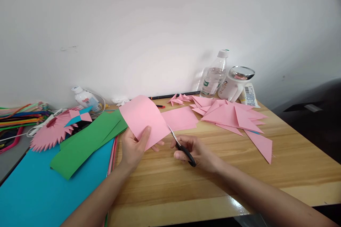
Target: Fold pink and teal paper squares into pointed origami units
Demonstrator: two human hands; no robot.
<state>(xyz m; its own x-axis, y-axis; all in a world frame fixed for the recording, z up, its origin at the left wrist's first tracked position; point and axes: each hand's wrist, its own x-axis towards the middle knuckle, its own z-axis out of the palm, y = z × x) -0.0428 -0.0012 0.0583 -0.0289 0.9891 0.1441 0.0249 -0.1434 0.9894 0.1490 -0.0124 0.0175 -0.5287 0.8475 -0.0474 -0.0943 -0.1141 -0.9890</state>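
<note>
My left hand grips the near edge of a pink paper sheet, thumb on top, holding it tilted up above the wooden table. My right hand is closed round the black handles of small scissors, whose blades point up-left and meet the sheet's right edge. A flat pink sheet lies just behind the scissors.
A pile of folded pink triangles lies at the right. Green paper and blue paper cover the left side, with a pink spiky paper flower and coloured pipe cleaners. A water bottle, white mug and glue bottle stand by the wall.
</note>
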